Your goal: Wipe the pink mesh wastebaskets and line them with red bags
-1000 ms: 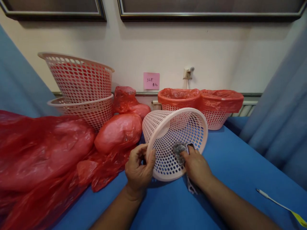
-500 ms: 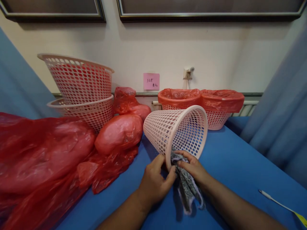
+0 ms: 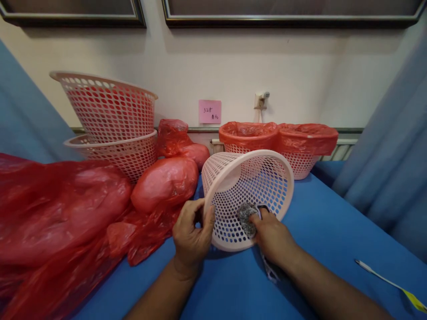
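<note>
A pale pink perforated plastic basket point(image 3: 220, 178) lies on its side on the blue table, its mouth turned towards me. My left hand point(image 3: 193, 235) pinches the left side of its rim, thumb inside and fingers outside. In my right hand point(image 3: 273, 233) is a bunched grey speckled cloth point(image 3: 247, 218) with a pale lilac edge. That hand reaches into the basket's mouth and presses the cloth to the lower inner wall. A tail of the cloth hangs below the rim, partly hidden by my wrist.
Two stacked baskets point(image 3: 110, 144) stand at the left, behind red plastic bags point(image 3: 163, 184). Two baskets with red liners point(image 3: 307, 138) stand at the back. A white cable-like item with a yellow end point(image 3: 380, 273) lies at the right. A pink note point(image 3: 210, 111) is on the wall.
The basket has turned so its mouth faces me more. My right hand has moved the cloth from the rim to the inside, and my left hand has shifted left and up along the rim.
</note>
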`<act>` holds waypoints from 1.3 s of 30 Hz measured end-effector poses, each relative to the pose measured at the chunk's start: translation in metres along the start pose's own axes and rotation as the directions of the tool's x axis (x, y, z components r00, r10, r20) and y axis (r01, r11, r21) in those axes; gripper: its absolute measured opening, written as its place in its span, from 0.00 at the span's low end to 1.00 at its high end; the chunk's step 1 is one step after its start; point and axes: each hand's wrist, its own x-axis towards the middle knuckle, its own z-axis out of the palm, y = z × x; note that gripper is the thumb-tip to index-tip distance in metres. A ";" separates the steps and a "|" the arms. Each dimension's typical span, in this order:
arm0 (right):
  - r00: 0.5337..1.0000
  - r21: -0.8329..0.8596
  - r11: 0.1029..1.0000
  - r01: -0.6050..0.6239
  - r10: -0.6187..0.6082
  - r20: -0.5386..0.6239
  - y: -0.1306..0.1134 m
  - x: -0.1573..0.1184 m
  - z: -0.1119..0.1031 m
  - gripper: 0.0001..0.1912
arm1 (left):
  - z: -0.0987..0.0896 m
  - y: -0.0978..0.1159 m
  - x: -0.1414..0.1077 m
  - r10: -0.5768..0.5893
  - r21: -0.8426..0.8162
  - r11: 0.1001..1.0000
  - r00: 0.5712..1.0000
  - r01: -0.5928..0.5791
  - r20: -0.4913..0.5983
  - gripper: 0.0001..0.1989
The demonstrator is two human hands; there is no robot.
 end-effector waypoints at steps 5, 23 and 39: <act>0.999 0.109 0.993 0.048 -0.048 -0.001 -0.002 0.001 0.005 0.25 | 0.007 0.004 -0.008 -0.147 -0.109 0.980 0.972 0.169 0.185 0.06; 0.945 0.711 0.647 0.275 -0.319 -0.074 0.014 0.013 0.004 0.23 | 0.005 0.014 -0.020 0.087 -0.333 0.941 0.903 0.065 0.421 0.04; 0.951 0.759 0.610 0.229 -0.307 -0.041 -0.008 0.003 0.011 0.27 | 0.005 0.001 -0.013 -0.037 -0.252 0.966 0.996 0.057 0.082 0.05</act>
